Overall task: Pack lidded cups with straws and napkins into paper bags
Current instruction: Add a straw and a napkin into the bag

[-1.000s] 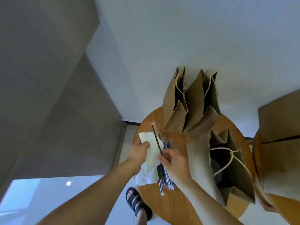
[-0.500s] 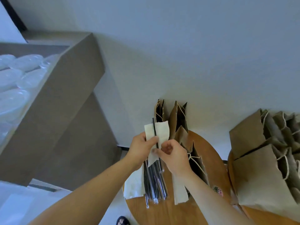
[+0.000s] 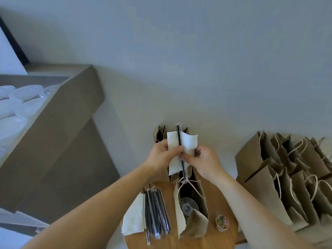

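My left hand [image 3: 162, 156] and my right hand [image 3: 203, 160] together hold a white napkin [image 3: 187, 143] with a black wrapped straw [image 3: 179, 139] laid down its middle, raised above the round wooden table [image 3: 212, 238]. Directly below them stands an open brown paper bag [image 3: 193, 220] with a lidded cup [image 3: 187, 206] visible inside. To its left on the table lie a bundle of wrapped black straws [image 3: 157, 212] and a stack of white napkins [image 3: 134, 216].
More paper bags [image 3: 287, 177] stand in a row on the right, and two stand behind my hands [image 3: 159, 134]. A small ball of coloured rubber bands [image 3: 222, 222] lies on the table. A shelf at the left carries clear plastic lids [image 3: 19, 101].
The view has tilted down and shifted, so the open bag with the cup now sits under my hands. Both hands still hold the napkin and straw, now closer together around them.
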A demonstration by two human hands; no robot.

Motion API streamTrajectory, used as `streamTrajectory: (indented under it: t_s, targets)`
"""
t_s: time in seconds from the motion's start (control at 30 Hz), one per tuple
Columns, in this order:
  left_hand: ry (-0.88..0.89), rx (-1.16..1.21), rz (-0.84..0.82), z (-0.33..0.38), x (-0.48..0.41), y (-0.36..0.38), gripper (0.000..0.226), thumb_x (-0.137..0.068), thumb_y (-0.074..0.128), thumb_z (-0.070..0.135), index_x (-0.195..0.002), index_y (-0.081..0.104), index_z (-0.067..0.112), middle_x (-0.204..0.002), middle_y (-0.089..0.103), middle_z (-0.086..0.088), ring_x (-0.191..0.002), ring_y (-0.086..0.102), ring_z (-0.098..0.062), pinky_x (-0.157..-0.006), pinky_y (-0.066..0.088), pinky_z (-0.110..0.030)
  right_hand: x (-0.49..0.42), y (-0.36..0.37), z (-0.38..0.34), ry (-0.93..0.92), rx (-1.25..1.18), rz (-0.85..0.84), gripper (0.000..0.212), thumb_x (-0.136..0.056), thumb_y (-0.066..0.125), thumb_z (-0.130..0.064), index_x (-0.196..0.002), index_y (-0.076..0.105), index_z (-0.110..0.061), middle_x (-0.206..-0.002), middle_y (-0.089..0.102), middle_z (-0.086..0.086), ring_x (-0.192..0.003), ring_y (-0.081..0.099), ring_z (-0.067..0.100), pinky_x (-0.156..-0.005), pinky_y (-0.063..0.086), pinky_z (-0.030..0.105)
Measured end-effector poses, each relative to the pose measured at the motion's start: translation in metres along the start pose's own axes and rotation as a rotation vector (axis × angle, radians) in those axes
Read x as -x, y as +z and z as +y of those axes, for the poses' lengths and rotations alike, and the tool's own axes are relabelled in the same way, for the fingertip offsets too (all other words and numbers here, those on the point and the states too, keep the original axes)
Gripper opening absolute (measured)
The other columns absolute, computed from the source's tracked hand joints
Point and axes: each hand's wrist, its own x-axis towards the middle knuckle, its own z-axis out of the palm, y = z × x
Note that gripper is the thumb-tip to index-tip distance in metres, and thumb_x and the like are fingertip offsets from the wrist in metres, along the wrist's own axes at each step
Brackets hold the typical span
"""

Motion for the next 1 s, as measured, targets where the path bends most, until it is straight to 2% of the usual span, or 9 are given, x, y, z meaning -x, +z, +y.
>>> streamTrajectory:
  t_s: [0.13,0.23,0.37,0.47,0.57,0.73,0.8,0.93,1.0]
  targets:
    - [0.024,-0.031,-0.06,-0.016,-0.013,-0.006,0.039,-0.092,0.064,0.012,-0.129,0.054,0.016,-0.119,0.065,-0.011,-0.104,0.068,-0.028,-0.088,0.057,-0.049,-0.005,-0.015,0.005,0.015,0.093,0.056,0.009,-0.084,0.077,-0.03,-0.088,0.069,-0.032,-0.082,0.073,-0.018,-0.079,0.069,-0.002,-0.058,0.052,0.012]
    - [-0.112,-0.307,-0.014,-0.052,-0.024,-0.023,0.053,-0.09,0.063,0.018,-0.14,0.044,0.021,-0.117,0.059,0.008,-0.094,0.067,-0.013,-0.068,0.056,-0.021,-0.018,-0.024,0.017,0.056,0.187,0.218,0.014,-0.086,0.075,-0.03,-0.089,0.071,-0.018,-0.086,0.073,-0.006,-0.078,0.07,0.01,-0.059,0.057,0.025]
    - [-0.432,-0.767,-0.208,-0.12,-0.025,-0.041,0.063,-0.075,0.074,0.035,-0.131,0.048,0.026,-0.11,0.058,0.008,-0.095,0.063,-0.011,-0.074,0.058,-0.024,-0.033,-0.017,0.04,0.116,0.283,0.292,0.019,-0.09,0.07,-0.032,-0.094,0.068,-0.014,-0.091,0.069,-0.004,-0.08,0.065,0.007,-0.058,0.053,0.018]
    - [-0.54,-0.797,-0.284,-0.152,-0.023,-0.024,0.055,-0.063,0.076,0.051,-0.109,0.058,0.028,-0.102,0.063,0.003,-0.094,0.064,-0.014,-0.085,0.058,-0.034,-0.035,0.003,0.06,0.206,0.351,0.247,0.02,-0.091,0.068,-0.035,-0.095,0.063,-0.016,-0.09,0.064,-0.006,-0.075,0.06,0.003,-0.049,0.043,0.009]
    - [-0.56,-0.767,-0.158,-0.165,-0.03,-0.006,0.05,-0.069,0.068,0.061,-0.098,0.066,0.02,-0.094,0.068,-0.002,-0.085,0.069,-0.018,-0.082,0.059,-0.034,-0.031,0.02,0.078,0.252,0.389,0.216,0.021,-0.093,0.066,-0.037,-0.096,0.06,-0.017,-0.089,0.062,-0.006,-0.077,0.059,0.004,-0.055,0.038,0.008]
    - [-0.53,-0.743,0.019,-0.167,-0.04,-0.007,0.028,-0.093,0.056,0.036,-0.086,0.069,0.013,-0.081,0.073,-0.005,-0.074,0.073,-0.019,-0.077,0.062,-0.037,-0.012,0.031,0.098,0.302,0.368,0.088,0.021,-0.094,0.065,-0.032,-0.112,0.058,-0.022,-0.098,0.06,-0.013,-0.09,0.059,0.006,-0.061,0.042,0.007]
    - [-0.55,-0.756,0.043,-0.167,-0.04,-0.014,0.028,-0.095,0.054,0.032,-0.08,0.069,0.014,-0.073,0.073,-0.002,-0.066,0.073,-0.015,-0.072,0.062,-0.032,-0.002,0.028,0.104,0.344,0.407,0.024,0.025,-0.095,0.063,-0.033,-0.117,0.057,-0.021,-0.107,0.061,-0.01,-0.099,0.061,0.008,-0.071,0.046,0.01]
    - [-0.608,-0.634,0.078,-0.168,-0.035,-0.026,0.031,-0.094,0.051,0.03,-0.079,0.069,0.011,-0.06,0.072,0.0,-0.052,0.07,-0.013,-0.05,0.053,-0.022,0.021,0.018,0.11,0.378,0.552,-0.201,0.011,-0.095,0.062,-0.033,-0.098,0.052,-0.032,-0.094,0.058,-0.017,-0.083,0.057,0.0,-0.064,0.041,0.012]
    - [-0.619,-0.576,0.09,-0.17,-0.032,-0.028,0.031,-0.093,0.05,0.029,-0.08,0.07,0.009,-0.059,0.072,-0.002,-0.048,0.068,-0.013,-0.047,0.048,-0.02,0.032,0.021,0.118,0.411,0.642,-0.314,0.011,-0.096,0.062,-0.029,-0.093,0.052,-0.033,-0.089,0.059,-0.014,-0.081,0.058,0.002,-0.065,0.044,0.015]
